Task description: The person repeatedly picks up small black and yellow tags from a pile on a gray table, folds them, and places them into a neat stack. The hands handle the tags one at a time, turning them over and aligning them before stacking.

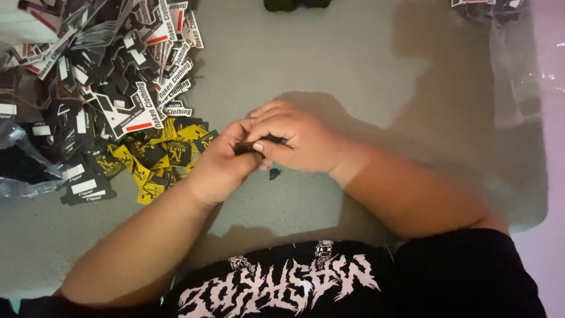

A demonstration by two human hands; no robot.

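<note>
Here we are pinching a small black tag (pixel 259 143) between both hands, left hand (pixel 220 168) and right hand (pixel 300 141) fingers closed on it, mid-counter (pixel 329 65). A big heap of tags (pixel 100 88) at the counter's left edge is waiting, seemingly unhandled.

The person wears a black short-sleeved cotton T-shirt (pixel 459 277) with a jagged white printed graphic (pixel 282 285) across the chest, both forearms bare below the sleeves, no rings, watch or bands on the left hand (pixel 220 168) or right hand (pixel 303 141).
</note>
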